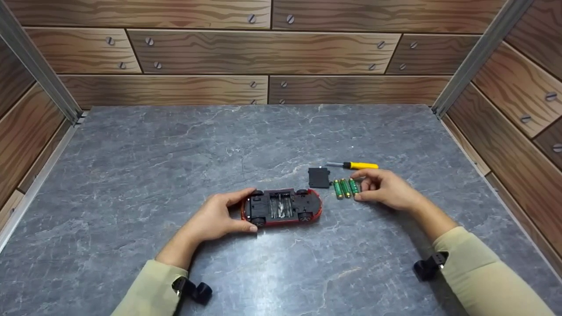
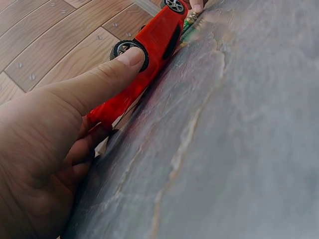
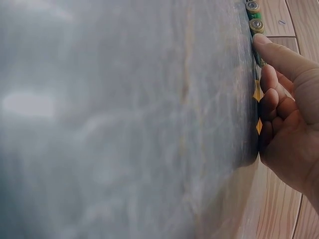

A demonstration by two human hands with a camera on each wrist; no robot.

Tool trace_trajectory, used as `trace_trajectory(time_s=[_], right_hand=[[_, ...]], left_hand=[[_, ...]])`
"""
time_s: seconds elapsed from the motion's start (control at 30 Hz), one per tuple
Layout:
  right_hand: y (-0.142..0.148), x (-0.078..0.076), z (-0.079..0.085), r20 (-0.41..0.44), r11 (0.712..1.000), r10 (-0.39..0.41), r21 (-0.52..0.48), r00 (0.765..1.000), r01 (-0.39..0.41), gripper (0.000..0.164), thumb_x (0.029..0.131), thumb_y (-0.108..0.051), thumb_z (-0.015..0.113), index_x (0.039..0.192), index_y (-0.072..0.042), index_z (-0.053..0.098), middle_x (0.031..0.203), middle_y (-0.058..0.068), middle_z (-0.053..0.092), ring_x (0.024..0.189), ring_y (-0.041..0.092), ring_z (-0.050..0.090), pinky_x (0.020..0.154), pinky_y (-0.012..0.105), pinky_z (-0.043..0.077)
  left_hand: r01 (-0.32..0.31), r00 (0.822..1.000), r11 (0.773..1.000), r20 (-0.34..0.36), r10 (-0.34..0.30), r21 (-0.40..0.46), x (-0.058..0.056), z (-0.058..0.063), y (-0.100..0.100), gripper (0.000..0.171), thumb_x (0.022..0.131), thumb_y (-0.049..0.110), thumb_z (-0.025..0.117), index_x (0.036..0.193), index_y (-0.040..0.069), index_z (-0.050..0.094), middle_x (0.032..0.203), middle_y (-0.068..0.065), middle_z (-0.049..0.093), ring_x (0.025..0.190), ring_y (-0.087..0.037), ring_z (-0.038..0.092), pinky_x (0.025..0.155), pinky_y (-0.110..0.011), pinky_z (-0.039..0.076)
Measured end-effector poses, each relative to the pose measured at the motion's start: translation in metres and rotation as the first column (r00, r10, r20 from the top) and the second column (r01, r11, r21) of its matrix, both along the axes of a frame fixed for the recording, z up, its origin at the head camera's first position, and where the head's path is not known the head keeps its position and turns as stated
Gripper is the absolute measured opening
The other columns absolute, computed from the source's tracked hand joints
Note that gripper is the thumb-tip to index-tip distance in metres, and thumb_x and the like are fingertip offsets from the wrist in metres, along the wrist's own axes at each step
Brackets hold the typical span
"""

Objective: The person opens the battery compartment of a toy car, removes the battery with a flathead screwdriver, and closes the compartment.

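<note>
A red toy car (image 1: 281,207) lies wheels up, its battery compartment uncovered with metal contacts showing. My left hand (image 1: 221,217) grips its left end, the thumb on a near wheel (image 2: 130,52) and the fingers round the far side. Three green batteries (image 1: 345,188) lie side by side to the right of the car. My right hand (image 1: 388,189) pinches the rightmost battery (image 1: 353,187) between thumb and index finger, one at each end. In the right wrist view the thumb touches that end, partly hiding the battery; the other fingers are curled.
Just behind the car lies a black battery cover (image 1: 319,177). A screwdriver (image 1: 362,166) with a yellow handle lies beyond the batteries. Wood-patterned walls (image 1: 263,52) enclose the back and sides of the grey marbled table (image 1: 175,149).
</note>
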State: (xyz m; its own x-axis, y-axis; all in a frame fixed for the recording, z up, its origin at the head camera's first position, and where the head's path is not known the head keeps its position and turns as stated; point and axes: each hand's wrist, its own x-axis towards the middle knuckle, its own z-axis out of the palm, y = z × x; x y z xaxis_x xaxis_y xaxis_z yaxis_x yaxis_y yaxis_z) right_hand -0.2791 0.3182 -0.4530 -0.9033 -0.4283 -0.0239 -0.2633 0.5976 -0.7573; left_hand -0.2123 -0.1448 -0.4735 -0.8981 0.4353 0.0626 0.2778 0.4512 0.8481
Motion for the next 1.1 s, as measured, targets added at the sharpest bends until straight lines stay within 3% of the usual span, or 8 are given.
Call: trace_trajectory(time_s=[0.77,1.0,1.1], right_hand=[[0.001,0.002,0.001,0.007,0.999,0.004,-0.055,1.000,-0.003,0.054,0.085,-0.010,0.090,0.134,-0.001,0.068,0.086,0.006,0.065,0.071,0.012,0.054,0.060,0.019,0.044],[0.001,0.005,0.005,-0.035,0.990,-0.062,-0.128,0.997,0.057,0.047,0.087,-0.003,0.087,0.129,0.005,0.069,0.092,0.010,0.067,0.074,0.010,0.057,0.061,0.018,0.046],[-0.002,0.006,0.012,-0.074,0.991,-0.098,-0.101,0.992,0.090,0.044,0.089,-0.007,0.086,0.128,0.005,0.070,0.102,0.015,0.071,0.085,0.014,0.063,0.072,0.020,0.052]], left_hand=[[0.003,1.000,1.000,0.014,-0.003,0.021,0.000,-0.002,0.000,0.099,0.072,0.035,0.099,0.156,0.013,0.053,0.151,-0.009,0.060,0.138,-0.027,0.057,0.123,-0.049,0.036],[0.000,1.000,1.000,0.013,0.000,0.013,0.000,-0.001,0.001,0.098,0.071,0.035,0.099,0.156,0.014,0.054,0.152,-0.008,0.060,0.141,-0.028,0.054,0.123,-0.049,0.035],[-0.004,1.000,1.000,0.015,0.003,0.003,0.000,-0.001,0.001,0.099,0.071,0.036,0.099,0.157,0.015,0.054,0.152,-0.008,0.060,0.141,-0.028,0.054,0.123,-0.049,0.035]])
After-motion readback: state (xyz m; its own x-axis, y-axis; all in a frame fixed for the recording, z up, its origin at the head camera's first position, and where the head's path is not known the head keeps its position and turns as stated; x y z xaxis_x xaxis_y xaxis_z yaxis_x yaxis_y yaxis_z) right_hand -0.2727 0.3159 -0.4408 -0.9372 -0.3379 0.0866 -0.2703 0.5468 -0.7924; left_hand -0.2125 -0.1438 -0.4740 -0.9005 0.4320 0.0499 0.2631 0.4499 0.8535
